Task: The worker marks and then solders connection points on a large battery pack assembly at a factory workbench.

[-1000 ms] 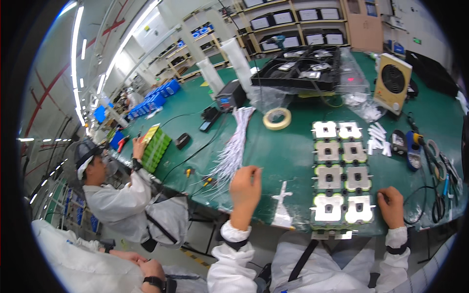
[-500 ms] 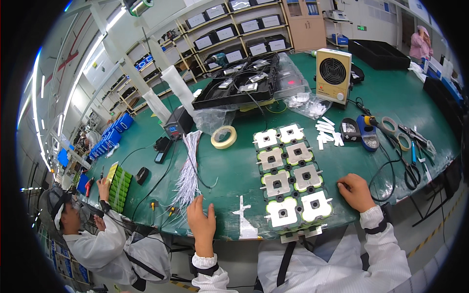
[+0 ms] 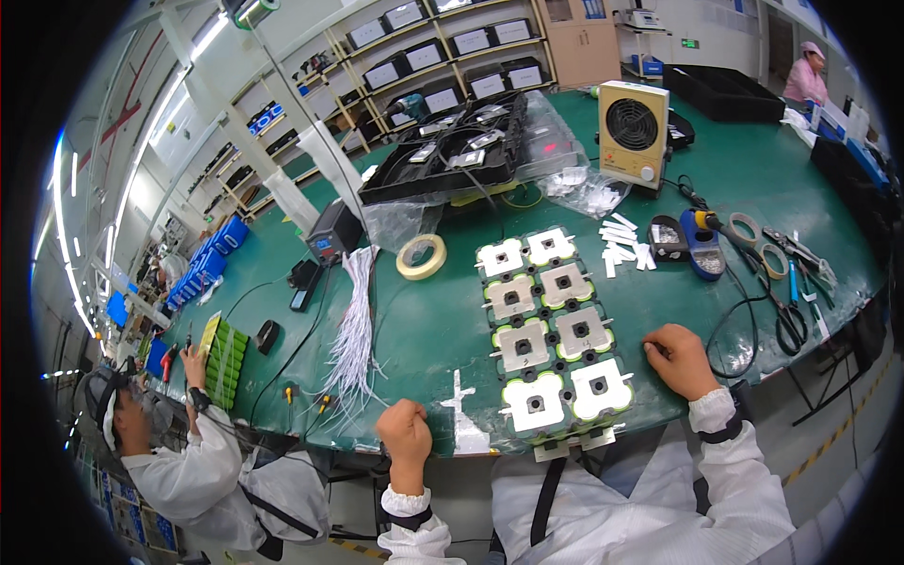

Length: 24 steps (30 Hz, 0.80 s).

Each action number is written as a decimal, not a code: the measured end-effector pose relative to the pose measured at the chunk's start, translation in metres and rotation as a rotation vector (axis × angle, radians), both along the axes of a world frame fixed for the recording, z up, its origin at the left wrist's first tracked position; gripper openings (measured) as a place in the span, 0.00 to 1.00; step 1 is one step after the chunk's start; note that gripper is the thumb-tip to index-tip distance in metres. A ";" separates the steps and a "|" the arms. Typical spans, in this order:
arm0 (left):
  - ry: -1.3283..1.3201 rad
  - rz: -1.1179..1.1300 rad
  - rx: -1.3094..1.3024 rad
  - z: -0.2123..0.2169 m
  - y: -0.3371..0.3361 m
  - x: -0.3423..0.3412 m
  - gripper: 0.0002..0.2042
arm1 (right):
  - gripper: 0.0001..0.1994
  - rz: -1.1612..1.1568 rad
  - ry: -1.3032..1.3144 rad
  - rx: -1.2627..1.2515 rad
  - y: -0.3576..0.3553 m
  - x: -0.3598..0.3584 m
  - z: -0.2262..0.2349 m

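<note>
A long pack of green battery cells capped with white and grey square plates (image 3: 551, 325) lies on the green bench (image 3: 424, 330), running from the front edge toward the back. My left hand (image 3: 407, 433) rests curled at the bench's front edge, left of a white strip (image 3: 463, 414) stuck to the mat, and holds nothing that I can see. My right hand (image 3: 680, 358) lies fingers bent on the mat just right of the pack's nearest cells, apart from them.
A bundle of white wires (image 3: 356, 330), a tape roll (image 3: 421, 256), black trays under plastic (image 3: 452, 155), a beige fan box (image 3: 633, 132), a soldering stand (image 3: 702, 247), scissors and cutters (image 3: 786, 292) lie around. A co-worker in white (image 3: 188, 461) works at green cells (image 3: 224, 363) on the left.
The view has swung left and closer to the bench; the pack now sits centred. Both hands stay at the front edge, the left one drawn back slightly.
</note>
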<state>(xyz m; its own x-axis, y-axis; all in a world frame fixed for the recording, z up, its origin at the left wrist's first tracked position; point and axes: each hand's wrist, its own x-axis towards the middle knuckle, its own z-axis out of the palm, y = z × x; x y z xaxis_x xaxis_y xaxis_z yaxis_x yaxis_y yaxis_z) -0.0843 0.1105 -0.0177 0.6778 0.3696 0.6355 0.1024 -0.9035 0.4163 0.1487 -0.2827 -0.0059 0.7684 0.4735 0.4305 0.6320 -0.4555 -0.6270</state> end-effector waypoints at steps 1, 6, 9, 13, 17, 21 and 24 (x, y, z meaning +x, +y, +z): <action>0.002 -0.048 -0.062 -0.001 0.000 -0.001 0.05 | 0.04 -0.011 0.015 -0.005 0.000 0.000 0.000; 0.066 -0.080 0.008 -0.002 -0.002 0.002 0.05 | 0.04 -0.009 0.006 -0.023 0.001 0.000 0.001; 0.121 -0.085 0.078 0.000 -0.004 0.004 0.05 | 0.03 -0.010 0.006 -0.014 0.001 0.000 0.001; 0.138 -0.068 0.081 0.002 -0.008 0.004 0.05 | 0.04 0.000 -0.017 -0.048 -0.002 0.001 0.001; 0.139 -0.060 0.066 0.003 -0.009 0.005 0.05 | 0.04 0.012 -0.066 -0.041 -0.002 0.001 0.001; 0.137 -0.030 0.018 0.000 -0.010 0.001 0.05 | 0.04 0.020 -0.045 -0.020 0.000 0.002 -0.001; 0.150 -0.009 0.023 -0.007 -0.007 -0.001 0.05 | 0.04 0.007 -0.104 -0.051 -0.001 0.002 -0.005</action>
<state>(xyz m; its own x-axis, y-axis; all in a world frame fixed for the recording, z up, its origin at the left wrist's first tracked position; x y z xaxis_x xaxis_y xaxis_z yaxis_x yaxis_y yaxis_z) -0.0851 0.1035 -0.0247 0.7690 0.3501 0.5349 0.1540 -0.9135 0.3765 0.1508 -0.2835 -0.0107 0.7172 0.5021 0.4832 0.6959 -0.4804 -0.5338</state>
